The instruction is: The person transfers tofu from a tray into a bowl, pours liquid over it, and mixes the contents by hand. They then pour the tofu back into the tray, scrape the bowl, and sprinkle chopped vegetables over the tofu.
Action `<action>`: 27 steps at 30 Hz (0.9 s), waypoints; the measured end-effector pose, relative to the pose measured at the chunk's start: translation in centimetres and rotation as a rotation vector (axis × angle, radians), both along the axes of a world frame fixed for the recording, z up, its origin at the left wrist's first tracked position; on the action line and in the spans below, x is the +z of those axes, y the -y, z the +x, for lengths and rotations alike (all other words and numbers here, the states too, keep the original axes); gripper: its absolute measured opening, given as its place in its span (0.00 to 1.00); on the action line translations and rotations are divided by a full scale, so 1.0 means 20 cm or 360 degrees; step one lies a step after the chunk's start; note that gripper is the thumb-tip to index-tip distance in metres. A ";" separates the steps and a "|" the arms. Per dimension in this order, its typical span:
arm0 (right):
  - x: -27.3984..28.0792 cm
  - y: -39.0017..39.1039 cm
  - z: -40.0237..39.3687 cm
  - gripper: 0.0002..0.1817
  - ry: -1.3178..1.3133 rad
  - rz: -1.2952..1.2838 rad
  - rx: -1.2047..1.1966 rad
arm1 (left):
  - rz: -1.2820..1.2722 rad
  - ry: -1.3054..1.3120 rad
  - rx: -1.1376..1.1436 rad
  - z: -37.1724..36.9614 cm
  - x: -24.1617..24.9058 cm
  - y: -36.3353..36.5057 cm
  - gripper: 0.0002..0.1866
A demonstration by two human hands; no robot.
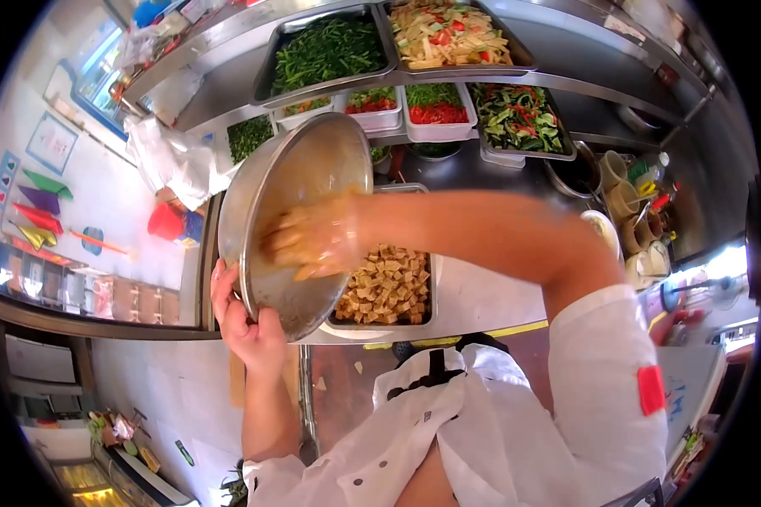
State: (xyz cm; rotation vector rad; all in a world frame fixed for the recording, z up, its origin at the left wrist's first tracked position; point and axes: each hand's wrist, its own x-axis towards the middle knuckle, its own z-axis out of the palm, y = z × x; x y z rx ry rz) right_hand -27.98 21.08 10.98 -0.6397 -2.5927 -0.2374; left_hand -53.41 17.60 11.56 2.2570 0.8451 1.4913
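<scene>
A large metal bowl (334,156) is tipped on its side above the counter, its opening facing right. My left hand (249,325) is closed on the bowl's lower rim, thumb at the front edge. Inside the bowl, my right hand (317,241) wears a clear plastic glove smeared with yellowish sauce. Its fingers are stretched out against the inner wall, slightly blurred. Below and to the right of the bowl, brown cubes (386,287) that look like tofu fill a metal tray (433,291). My right forearm crosses over the tray's far part.
Behind stand trays of green vegetables (330,55), pale strips with red pieces (448,38) and mixed vegetables (516,118). White tubs (440,131) sit on the lower level. A dark pot (573,173) and several beige containers (624,203) are at right; a plastic bag (173,160) is at left.
</scene>
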 end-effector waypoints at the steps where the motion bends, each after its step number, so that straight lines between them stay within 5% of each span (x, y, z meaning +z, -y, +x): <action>1: 0.29 0.03 -0.06 0.22 0.0417 -0.0215 -0.0035 | -0.0068 0.0036 0.0005 0.01 0.03 0.01 0.06; 2: 0.51 0.03 -0.11 0.22 0.0834 -0.0432 -0.0069 | -0.0135 0.0072 0.0014 0.02 0.05 0.01 0.09; 4: 0.34 -0.29 -0.19 0.22 0.0842 -0.0116 0.0182 | -0.0219 0.0138 -0.0032 0.01 0.06 0.00 0.16; 6: 0.39 -0.31 -0.15 0.24 0.0722 -0.0211 -0.0055 | -0.0313 0.0162 -0.0017 -0.01 0.08 0.00 0.17; 8: 0.70 0.00 0.01 0.27 0.0459 -0.0708 -0.0764 | -0.0354 0.0167 -0.0085 -0.05 0.11 0.00 0.19; 12: 0.25 -0.16 0.31 0.30 0.0035 -0.0848 -0.1225 | -0.0357 0.0149 -0.0127 -0.09 0.17 0.04 0.18; 14: -0.33 -0.24 0.41 0.31 -0.0731 -0.0298 -0.1005 | -0.0320 0.0195 -0.0130 -0.08 0.17 0.04 0.18; 16: -0.44 -0.10 0.31 0.33 -0.0898 -0.1154 -0.1147 | -0.0266 0.0229 -0.0138 -0.07 0.16 0.02 0.17; 19: -0.49 -0.01 0.19 0.32 -0.0807 -0.1507 -0.1139 | -0.0208 0.0203 -0.0086 -0.05 0.13 0.01 0.19; 20: -0.50 -0.03 0.15 0.29 -0.0851 -0.1294 -0.0989 | -0.0242 0.0237 -0.0052 -0.03 0.13 0.01 0.19; 21: -0.44 -0.04 0.09 0.26 -0.0890 -0.1086 -0.0842 | -0.0281 0.0269 -0.0016 0.00 0.13 0.02 0.19; 25: 0.45 -0.02 -0.05 0.25 0.0088 -0.0483 -0.0455 | -0.0336 0.0261 -0.0044 0.05 0.12 0.03 0.21; 27: 0.55 -0.03 -0.01 0.24 0.0164 -0.0337 -0.0416 | -0.0365 0.0297 -0.0044 0.08 0.12 0.05 0.21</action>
